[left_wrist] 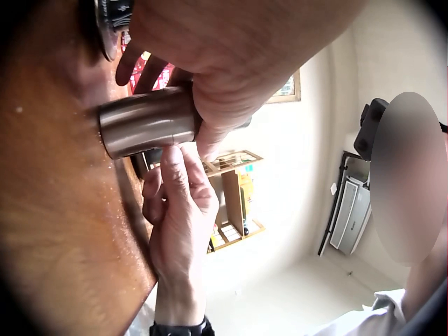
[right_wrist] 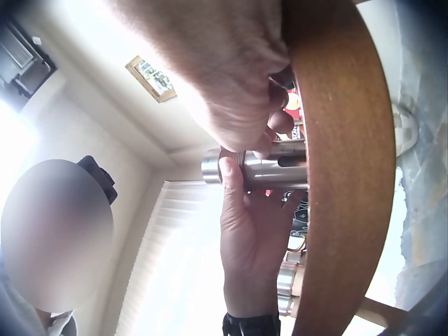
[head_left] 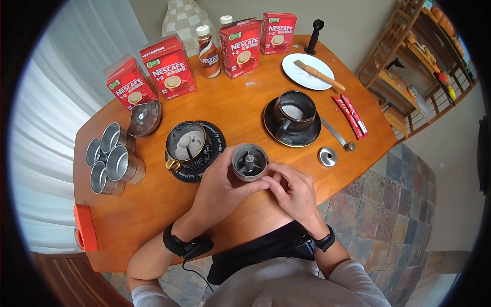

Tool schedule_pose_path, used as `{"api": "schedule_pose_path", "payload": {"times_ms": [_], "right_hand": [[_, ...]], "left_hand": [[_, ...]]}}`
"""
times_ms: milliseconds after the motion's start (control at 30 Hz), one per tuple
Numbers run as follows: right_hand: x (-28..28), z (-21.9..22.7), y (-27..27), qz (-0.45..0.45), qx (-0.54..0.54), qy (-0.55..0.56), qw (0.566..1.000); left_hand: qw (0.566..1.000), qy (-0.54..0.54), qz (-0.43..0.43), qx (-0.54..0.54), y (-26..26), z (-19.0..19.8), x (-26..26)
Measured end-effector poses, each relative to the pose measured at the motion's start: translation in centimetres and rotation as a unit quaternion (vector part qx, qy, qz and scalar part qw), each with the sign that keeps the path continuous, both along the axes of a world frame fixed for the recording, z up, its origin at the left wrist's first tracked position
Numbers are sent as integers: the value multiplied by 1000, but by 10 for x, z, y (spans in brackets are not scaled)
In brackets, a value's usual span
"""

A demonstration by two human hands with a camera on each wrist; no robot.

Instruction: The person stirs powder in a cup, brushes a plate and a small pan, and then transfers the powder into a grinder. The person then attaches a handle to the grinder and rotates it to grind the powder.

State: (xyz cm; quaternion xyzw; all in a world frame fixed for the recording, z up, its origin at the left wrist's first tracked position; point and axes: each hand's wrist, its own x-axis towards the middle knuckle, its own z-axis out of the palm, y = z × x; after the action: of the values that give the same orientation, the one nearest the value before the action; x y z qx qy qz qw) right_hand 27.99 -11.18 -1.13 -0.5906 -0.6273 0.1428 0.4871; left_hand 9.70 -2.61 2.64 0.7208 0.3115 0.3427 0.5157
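A steel hand coffee grinder (head_left: 250,162) stands upright between my hands, its top off and the central shaft showing inside. My left hand (head_left: 217,190) grips the body from the left, thumb across the front. My right hand (head_left: 292,193) holds it at the right side near the rim, fingers curled and thumb beside the left thumb; in the left wrist view that thumb (left_wrist: 173,168) lies against the cylinder. To the right on the table lie a crank handle (head_left: 335,134) and a round metal lid (head_left: 328,157).
A black cup (head_left: 186,128) holding powder and a spoon is left of the grinder; another black cup (head_left: 294,128) on a saucer stands behind. Several steel cups (head_left: 116,161) and a dark bowl (head_left: 146,117) are left. Red Nescafe boxes (head_left: 168,77) and a brush (head_left: 319,75) lie farther back.
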Motion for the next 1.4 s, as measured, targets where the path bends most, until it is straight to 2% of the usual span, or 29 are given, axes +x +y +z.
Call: {"api": "schedule_pose_path", "payload": {"times_ms": [133,233,333,400,467,533,600,633,733,767,967,1167,1267,1400], "right_hand": [[-2,-4,5,-7,63,10,998],[-2,-3,4,-20,55,24,998],[-5,9,0,-69,19,80,994],[7,12,7,-117,48,27,992],[21,18,15,-144,53,58,986],[24,35,22,-149,57,16,987],[26,38,31,-140,31,-82,986],[28,36,39,-171,33,-137,975],[29,45,52,-220,-59,-251,941],[30,44,57,-234,-43,-260,936],[31,48,56,-250,-82,-232,937],[35,50,56,-212,-139,-176,951],[39,57,57,-197,-132,-125,963],[53,69,63,-263,-71,-83,959]], "left_hand": [[1000,3,0,5,1,1,0],[1000,11,3,3,1,-1,-1],[1000,21,4,3,1,0,-1],[999,35,5,16,1,2,-2],[999,45,1,14,0,8,-2],[999,47,-1,11,-1,10,-1],[999,43,-3,8,-1,9,-2],[999,48,-1,13,-1,11,-2],[999,49,1,21,-1,10,-2],[999,38,0,20,0,4,-2],[999,23,-6,26,1,4,-2],[999,24,-9,34,0,4,-2],[999,21,-16,29,0,9,-1],[999,22,-16,28,-3,14,0]]}}
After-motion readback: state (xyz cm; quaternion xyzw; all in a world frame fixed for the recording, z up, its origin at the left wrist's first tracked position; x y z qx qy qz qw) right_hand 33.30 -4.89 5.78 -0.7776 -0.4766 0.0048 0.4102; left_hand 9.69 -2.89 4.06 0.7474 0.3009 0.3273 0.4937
